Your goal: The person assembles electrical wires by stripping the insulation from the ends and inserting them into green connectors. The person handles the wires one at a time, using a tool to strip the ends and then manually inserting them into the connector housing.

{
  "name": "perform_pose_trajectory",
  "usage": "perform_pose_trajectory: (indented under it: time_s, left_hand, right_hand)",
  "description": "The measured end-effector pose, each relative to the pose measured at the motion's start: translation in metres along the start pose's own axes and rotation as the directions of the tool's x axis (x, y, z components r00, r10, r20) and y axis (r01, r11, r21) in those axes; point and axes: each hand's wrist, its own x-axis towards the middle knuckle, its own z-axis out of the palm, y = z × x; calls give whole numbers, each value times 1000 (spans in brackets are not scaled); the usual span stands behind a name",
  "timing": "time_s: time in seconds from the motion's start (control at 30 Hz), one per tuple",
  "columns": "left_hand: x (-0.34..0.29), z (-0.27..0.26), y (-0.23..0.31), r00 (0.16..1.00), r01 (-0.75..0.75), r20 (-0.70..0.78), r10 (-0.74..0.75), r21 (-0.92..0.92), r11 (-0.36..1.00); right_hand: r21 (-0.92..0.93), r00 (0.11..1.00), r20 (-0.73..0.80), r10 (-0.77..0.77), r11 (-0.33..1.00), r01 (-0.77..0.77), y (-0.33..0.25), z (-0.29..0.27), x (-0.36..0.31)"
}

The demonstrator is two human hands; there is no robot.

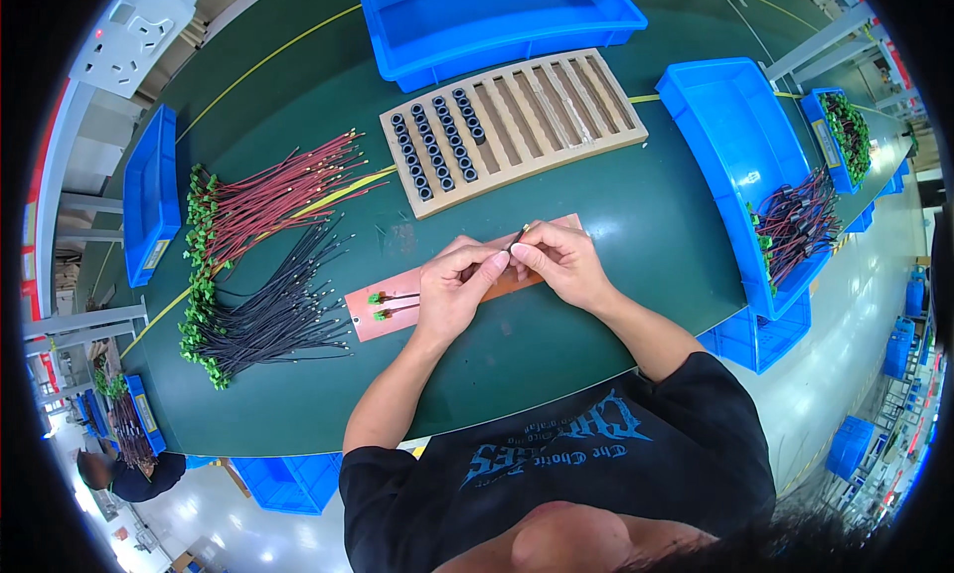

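Above a long copper-coloured strip (402, 321), my two hands meet fingertip to fingertip. My left hand (452, 283) is closed in a pinch, and my right hand (564, 263) pinches from the other side. Between them shows a short dark wire end (516, 242) with a pale tip; the fingers cover most of it. On the strip's left part lie two green connectors (381, 313), whose dark leads run right and disappear under my left hand. To the left spread black wires (283, 320) and red wires (288, 190), with green connectors at their left ends.
Beyond my hands stands a slotted tan tray (517, 167), its left rows holding black rings (425, 136). A large blue bin (497, 26) sits behind it. Another blue bin (735, 126) at right holds wired parts (795, 225). A narrow blue bin (154, 200) stands at left.
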Motion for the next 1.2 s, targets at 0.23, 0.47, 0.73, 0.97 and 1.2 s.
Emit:
perform_pose_trajectory:
  time_s: [0.23,0.47,0.73,0.97,1.2]
  left_hand:
    - [-2,-2,-3,999,21,46,-24,49,999]
    - [3,-8,3,993,52,103,-64,115,992]
    - [-2,-42,22,971,84,197,-138,259,962]
    - [-9,-34,25,982,85,148,-118,212,974]
    - [-12,-21,15,926,-374,204,319,629,682]
  right_hand:
    - [-72,997,-12,71,995,-72,-8,0,1]
    - [-263,996,-9,93,960,-92,-3,-10,4]
    - [-419,999,-48,4,907,-24,-1,-16,-2]
    - [-487,996,-24,-83,871,61,1,-15,-2]
    - [-721,978,-2,-210,677,145,-8,-11,-6]
